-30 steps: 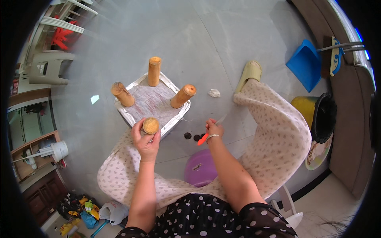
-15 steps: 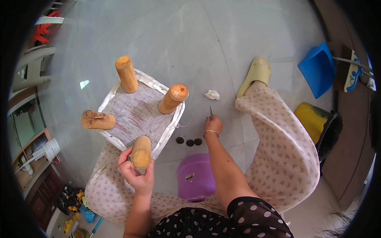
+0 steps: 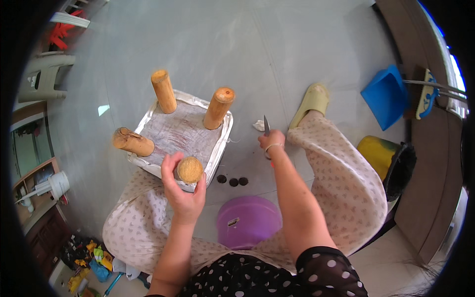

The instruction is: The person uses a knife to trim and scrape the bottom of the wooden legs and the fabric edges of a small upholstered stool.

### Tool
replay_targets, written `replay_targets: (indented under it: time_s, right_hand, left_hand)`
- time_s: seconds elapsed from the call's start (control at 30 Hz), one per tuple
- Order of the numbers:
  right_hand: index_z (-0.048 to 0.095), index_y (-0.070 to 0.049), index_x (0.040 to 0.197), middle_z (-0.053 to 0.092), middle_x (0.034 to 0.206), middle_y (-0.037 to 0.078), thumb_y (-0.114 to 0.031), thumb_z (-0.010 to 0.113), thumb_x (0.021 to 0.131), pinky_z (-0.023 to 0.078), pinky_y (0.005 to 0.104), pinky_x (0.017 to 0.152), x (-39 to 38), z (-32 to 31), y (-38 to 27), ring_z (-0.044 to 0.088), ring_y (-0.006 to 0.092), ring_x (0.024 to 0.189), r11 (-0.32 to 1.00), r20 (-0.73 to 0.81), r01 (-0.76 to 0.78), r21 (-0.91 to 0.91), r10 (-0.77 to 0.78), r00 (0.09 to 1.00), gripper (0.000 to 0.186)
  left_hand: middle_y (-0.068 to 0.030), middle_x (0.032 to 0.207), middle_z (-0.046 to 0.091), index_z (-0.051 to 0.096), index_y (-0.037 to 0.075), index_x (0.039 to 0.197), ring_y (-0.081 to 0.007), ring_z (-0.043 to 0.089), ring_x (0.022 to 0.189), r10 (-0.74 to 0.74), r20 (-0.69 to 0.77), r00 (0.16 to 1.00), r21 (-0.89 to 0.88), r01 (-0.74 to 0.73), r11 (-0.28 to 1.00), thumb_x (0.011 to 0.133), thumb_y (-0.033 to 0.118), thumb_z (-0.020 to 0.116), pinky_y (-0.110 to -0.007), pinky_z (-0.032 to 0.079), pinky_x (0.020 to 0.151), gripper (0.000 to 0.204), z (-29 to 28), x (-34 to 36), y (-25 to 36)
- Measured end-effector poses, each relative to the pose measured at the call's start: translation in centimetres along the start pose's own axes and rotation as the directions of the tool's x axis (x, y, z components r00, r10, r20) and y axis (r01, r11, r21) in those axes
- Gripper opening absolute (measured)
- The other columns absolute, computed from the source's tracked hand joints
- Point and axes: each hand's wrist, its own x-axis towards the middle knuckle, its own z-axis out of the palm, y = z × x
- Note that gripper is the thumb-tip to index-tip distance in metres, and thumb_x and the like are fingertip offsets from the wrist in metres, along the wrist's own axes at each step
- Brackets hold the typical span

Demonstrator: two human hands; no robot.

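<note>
Grey tiled floor [image 3: 237, 59] fills most of the head view, bending toward the dark rim. Brown furniture [image 3: 425, 193] runs down the right side; along the left are a pale plastic seat [image 3: 47, 76], a white bucket [image 3: 61, 184] and, lower down, a jumble of bags [image 3: 96, 265].

Upside down on the floor, left of centre, lies a stool [image 3: 175, 128], four round wooden legs pointing up from its cloth-covered underside, which has a white, gathered edge. One leg, at the left, looks rough and dark at its end.

The left hand [image 3: 184, 200] grasps the near leg [image 3: 190, 170] close to its free end, thumb on one side and fingers on the other. The right hand [image 3: 272, 141], a bracelet [image 3: 272, 147] at its wrist, is closed around a knife [image 3: 267, 125], the blade pointing away from the body, well apart from the stool. Just beside the blade is a crumpled white scrap [image 3: 259, 125].

Three black discs [image 3: 234, 182] lie on the floor near the stool, and between the person's patterned trousers [image 3: 346, 173] is a purple plastic thing [image 3: 250, 213]. A green slipper [image 3: 315, 99] is on the right foot. Farther right are a blue dustpan [image 3: 385, 96], a brush [image 3: 426, 96] and a yellow bin [image 3: 373, 151] with a black liner [image 3: 400, 171].
</note>
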Motion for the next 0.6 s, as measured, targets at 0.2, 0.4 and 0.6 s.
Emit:
replay_targets:
  time_s: [0.2, 0.4, 0.6]
  right_hand:
    - [0.064, -0.006, 0.053, 0.063, 0.058, 0.008, -0.025, 0.06, 0.067, 0.05, 0.0332, 0.058, -6.1, -18.4, -7.8, 0.061, 0.0196, 0.055, 0.956, 0.061, 0.292, -0.034, -0.29, 0.955, 0.024]
    - [0.058, -0.001, 0.066, 0.053, 0.057, 0.0, -0.01, 0.063, 0.073, 0.036, 0.0231, 0.047, -21.2, -31.4, -5.8, 0.046, 0.0069, 0.051, 0.53, -0.289, 0.466, 0.708, -0.385, 0.877, 0.012]
    - [0.06, -0.002, 0.069, 0.055, 0.058, 0.001, -0.008, 0.061, 0.076, 0.037, 0.0217, 0.046, -20.8, -38.7, 12.8, 0.048, 0.007, 0.05, 0.534, -0.669, 0.584, 0.611, -0.046, 0.742, 0.01]
  left_hand:
    - [-0.0151, 0.117, 0.053, 0.052, -0.001, 0.118, -0.0335, 0.051, 0.107, 0.407, 0.096, 0.908, 0.089, -0.415, 0.905, 0.073, -0.004, 0.065, -0.042, 0.041, 0.092, 0.048, 1.8, 4.1, 7.6]
    - [-0.0132, 0.099, 0.06, 0.059, 0.001, 0.106, -0.0249, 0.061, 0.08, 0.463, 0.362, 0.809, -0.458, -0.278, 0.844, 0.077, 0.001, 0.064, -0.033, 0.049, 0.072, 0.029, 10.2, 6.0, 19.5]
    - [-0.0157, 0.096, 0.061, 0.061, 0.001, 0.104, -0.0305, 0.063, 0.083, 0.654, 0.601, 0.459, -0.585, -0.304, 0.752, 0.08, 0.008, 0.057, -0.039, 0.05, 0.075, 0.025, 18.8, 2.6, 31.2]
